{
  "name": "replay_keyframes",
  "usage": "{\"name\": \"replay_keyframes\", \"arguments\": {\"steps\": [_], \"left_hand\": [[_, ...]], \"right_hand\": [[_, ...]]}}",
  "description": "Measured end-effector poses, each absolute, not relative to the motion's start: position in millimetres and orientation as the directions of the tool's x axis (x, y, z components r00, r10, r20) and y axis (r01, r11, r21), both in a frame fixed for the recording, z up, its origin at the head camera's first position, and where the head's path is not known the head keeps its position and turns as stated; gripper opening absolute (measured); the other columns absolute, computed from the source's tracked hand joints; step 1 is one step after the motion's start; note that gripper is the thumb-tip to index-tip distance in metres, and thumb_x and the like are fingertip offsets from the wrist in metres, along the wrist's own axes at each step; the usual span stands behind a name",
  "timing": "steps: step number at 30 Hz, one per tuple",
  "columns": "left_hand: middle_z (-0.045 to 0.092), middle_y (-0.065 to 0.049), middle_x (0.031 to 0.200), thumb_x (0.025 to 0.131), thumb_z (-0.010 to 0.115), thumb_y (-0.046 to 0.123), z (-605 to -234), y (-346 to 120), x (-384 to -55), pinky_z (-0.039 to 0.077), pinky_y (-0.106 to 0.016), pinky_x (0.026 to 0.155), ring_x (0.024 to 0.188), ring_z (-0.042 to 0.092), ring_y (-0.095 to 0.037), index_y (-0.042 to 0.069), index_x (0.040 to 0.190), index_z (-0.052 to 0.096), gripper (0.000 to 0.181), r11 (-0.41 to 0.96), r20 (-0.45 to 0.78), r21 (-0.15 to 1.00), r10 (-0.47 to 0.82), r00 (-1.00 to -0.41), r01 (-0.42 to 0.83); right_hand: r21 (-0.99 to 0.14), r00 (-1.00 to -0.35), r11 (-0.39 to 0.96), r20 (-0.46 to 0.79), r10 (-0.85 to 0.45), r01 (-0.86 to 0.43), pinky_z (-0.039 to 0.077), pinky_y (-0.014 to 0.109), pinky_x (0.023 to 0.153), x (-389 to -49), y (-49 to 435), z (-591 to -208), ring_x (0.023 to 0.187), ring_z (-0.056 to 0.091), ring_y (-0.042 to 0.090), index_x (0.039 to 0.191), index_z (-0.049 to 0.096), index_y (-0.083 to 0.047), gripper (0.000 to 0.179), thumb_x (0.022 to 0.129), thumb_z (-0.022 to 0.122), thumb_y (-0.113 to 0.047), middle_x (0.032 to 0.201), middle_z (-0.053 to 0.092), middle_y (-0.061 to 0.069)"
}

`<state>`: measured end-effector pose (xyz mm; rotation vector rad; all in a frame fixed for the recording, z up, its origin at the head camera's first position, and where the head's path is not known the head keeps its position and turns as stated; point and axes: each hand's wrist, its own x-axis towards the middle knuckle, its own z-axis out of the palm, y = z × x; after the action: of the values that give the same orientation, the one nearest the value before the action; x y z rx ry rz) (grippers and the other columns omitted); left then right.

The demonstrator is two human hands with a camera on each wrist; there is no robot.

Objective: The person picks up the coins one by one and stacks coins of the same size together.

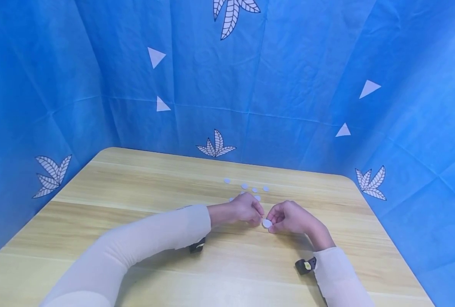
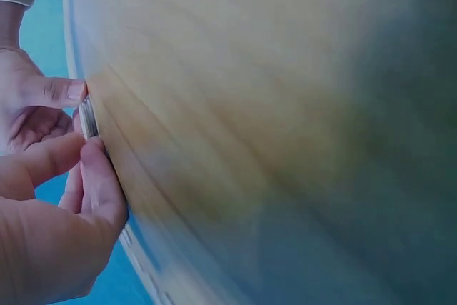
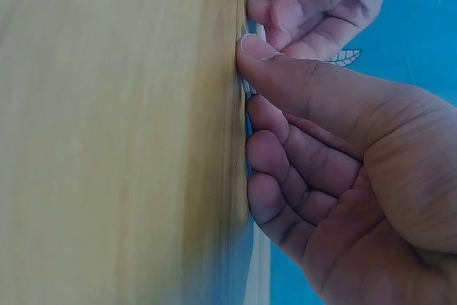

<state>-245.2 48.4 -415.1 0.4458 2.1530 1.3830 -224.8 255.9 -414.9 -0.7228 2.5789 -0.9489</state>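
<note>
Just above the wooden table, my right hand (image 1: 294,218) holds a small stack of thin white round discs (image 1: 267,223) between thumb and fingers. The stack's layered edge (image 2: 88,118) shows in the left wrist view. My left hand (image 1: 246,209) meets the stack from the other side, its thumb and index finger pinching at the near end. In the right wrist view the right thumb (image 3: 260,51) covers most of the stack, and the left fingers (image 3: 289,16) are close beyond it. How many discs are in the stack cannot be made out.
Several loose white discs (image 1: 244,186) lie scattered on the table (image 1: 154,179) beyond the hands, some partly behind the left hand. Blue cloth (image 1: 308,76) with leaf and triangle prints hangs around the table's back and sides. Each wrist wears a small black camera (image 1: 306,266).
</note>
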Motion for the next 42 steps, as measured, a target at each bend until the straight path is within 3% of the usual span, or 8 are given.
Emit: {"name": "replay_keyframes", "arguments": {"steps": [7, 12, 22, 32, 42], "left_hand": [[0.064, 0.003, 0.076, 0.068, 0.083, 0.005, -415.9, 50.1, -243.3, 0.052, -0.022, 0.064, 0.069, 0.061, -0.012, 0.007, 0.086, 0.069, 0.023, 0.58, -0.176, 0.772, 0.588, -0.789, 0.26], [0.065, 0.006, 0.07, 0.067, 0.085, 0.009, -417.0, 54.0, -241.5, 0.051, -0.018, 0.062, 0.066, 0.06, -0.008, 0.007, 0.081, 0.07, 0.02, 0.595, -0.132, 0.73, 0.605, -0.785, 0.337], [0.064, 0.005, 0.063, 0.07, 0.083, 0.011, -418.6, 55.6, -240.1, 0.05, -0.019, 0.054, 0.058, 0.059, -0.01, 0.009, 0.076, 0.07, 0.014, 0.586, -0.111, 0.73, 0.61, -0.785, 0.352], [0.064, 0.006, 0.068, 0.074, 0.081, 0.013, -417.6, 58.2, -238.6, 0.049, -0.02, 0.058, 0.066, 0.057, -0.01, 0.011, 0.075, 0.07, 0.012, 0.608, -0.14, 0.723, 0.595, -0.792, 0.328], [0.063, 0.005, 0.064, 0.074, 0.081, 0.013, -417.1, 59.6, -237.7, 0.047, -0.019, 0.054, 0.059, 0.055, -0.009, 0.011, 0.073, 0.068, 0.013, 0.627, -0.137, 0.696, 0.594, -0.792, 0.35]], "right_hand": [[-0.665, -0.834, 0.662, -0.107, -0.541, -0.345, 0.053, 0.028, 0.067, -224.5, 256.3, -415.5, 0.073, 0.063, 0.014, 0.087, 0.07, -0.013, 0.018, 0.073, 0.081, -0.014, 0.076, 0.067, -0.004], [-0.665, -0.835, 0.663, -0.105, -0.539, -0.344, 0.053, 0.028, 0.068, -224.3, 256.4, -416.0, 0.073, 0.063, 0.013, 0.087, 0.07, -0.014, 0.018, 0.074, 0.081, -0.013, 0.076, 0.068, -0.005], [-0.658, -0.837, 0.669, -0.105, -0.537, -0.346, 0.053, 0.028, 0.068, -223.8, 255.1, -415.2, 0.073, 0.063, 0.013, 0.087, 0.07, -0.014, 0.019, 0.073, 0.082, -0.013, 0.077, 0.068, -0.005], [-0.679, -0.835, 0.653, -0.108, -0.54, -0.335, 0.053, 0.028, 0.067, -223.8, 255.3, -414.9, 0.072, 0.062, 0.014, 0.088, 0.069, -0.014, 0.02, 0.073, 0.082, -0.015, 0.076, 0.067, -0.004], [-0.664, -0.83, 0.656, -0.094, -0.55, -0.359, 0.053, 0.028, 0.066, -225.7, 256.5, -417.3, 0.071, 0.062, 0.013, 0.087, 0.07, -0.015, 0.018, 0.073, 0.082, -0.015, 0.075, 0.067, -0.006]]}}
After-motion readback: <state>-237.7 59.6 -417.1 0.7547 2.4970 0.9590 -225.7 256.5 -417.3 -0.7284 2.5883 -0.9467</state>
